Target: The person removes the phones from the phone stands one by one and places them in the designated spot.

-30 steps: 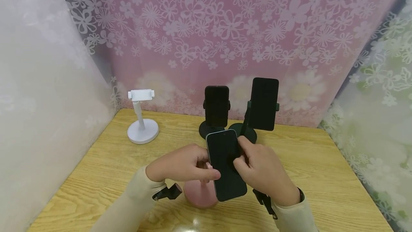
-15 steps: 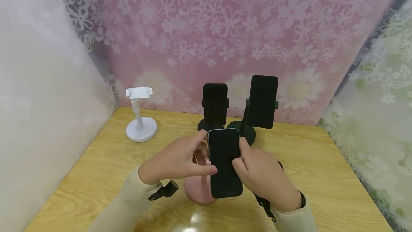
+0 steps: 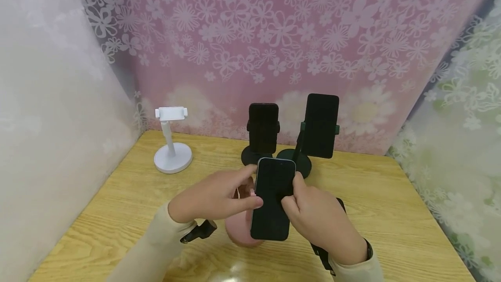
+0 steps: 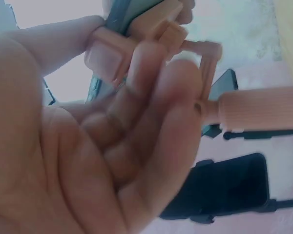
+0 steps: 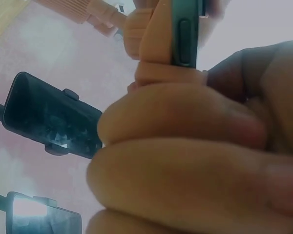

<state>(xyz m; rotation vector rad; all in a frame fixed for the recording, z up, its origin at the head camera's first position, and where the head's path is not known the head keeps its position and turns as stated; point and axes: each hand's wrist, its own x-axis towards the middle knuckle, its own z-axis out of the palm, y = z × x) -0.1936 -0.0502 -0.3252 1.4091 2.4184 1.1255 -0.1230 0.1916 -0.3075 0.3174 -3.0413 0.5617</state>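
In the head view a dark phone [image 3: 272, 199] stands nearly upright in front of a pink stand [image 3: 238, 232]. My left hand [image 3: 213, 194] is at its left edge, thumb against the clamp's side and index finger stretched to the upper edge. The left wrist view shows the other fingers of the left hand [image 4: 112, 141] curled by the pink clamp [image 4: 106, 54]. My right hand [image 3: 322, 219] pinches the phone's right edge. In the right wrist view, its fingers [image 5: 176, 117] lie against the clamp arm [image 5: 168, 73], which touches the phone [image 5: 184, 34].
A white stand [image 3: 172, 158] without a phone is at the back left of the wooden table [image 3: 129, 212]. Behind the held phone, a black stand bears a phone [image 3: 263, 127], and a dark green stand to its right bears another phone [image 3: 321, 125]. A pink floral curtain [image 3: 235, 47] hangs behind.
The held phone has turned from leaning left at the top to leaning slightly right, its lower end moving left. My left index finger has stretched up to the phone's upper left edge.
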